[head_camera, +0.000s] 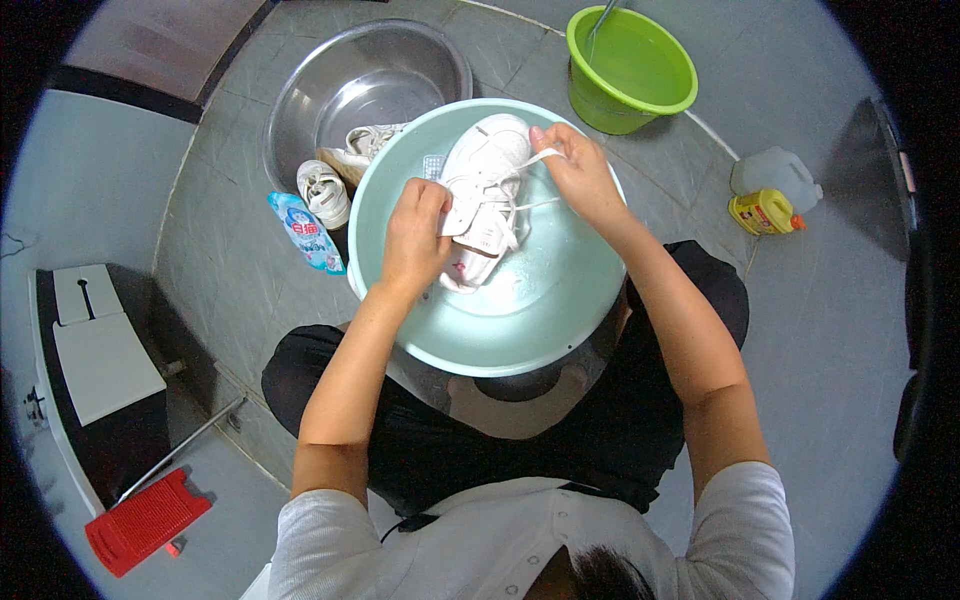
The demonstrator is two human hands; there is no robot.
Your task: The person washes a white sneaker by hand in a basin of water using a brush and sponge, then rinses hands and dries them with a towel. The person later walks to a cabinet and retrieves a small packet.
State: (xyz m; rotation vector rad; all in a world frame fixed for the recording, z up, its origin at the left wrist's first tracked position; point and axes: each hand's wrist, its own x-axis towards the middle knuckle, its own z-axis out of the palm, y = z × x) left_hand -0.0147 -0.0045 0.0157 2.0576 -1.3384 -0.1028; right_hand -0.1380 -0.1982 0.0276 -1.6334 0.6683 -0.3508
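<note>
A white lace-up sneaker [487,161] lies in a pale green plastic basin [555,315], toe pointing away from me. My left hand [420,232] grips the sneaker's upper by the lacing, on its left side. Between the thumb and fingers of my right hand [581,172] is the end of a white shoelace [546,154], pulled out to the right of the shoe. Another length of lace hangs loose below it. The laces are still threaded across part of the front. The fingertips of my left hand are partly hidden by the shoe.
Behind the basin's left side stands a steel basin [367,82], with more white shoes [324,193] and a blue detergent pouch [306,232] near it. A green bucket [630,75] holds water. Bottles [761,211] stand right; a red washboard [148,521] lies lower left.
</note>
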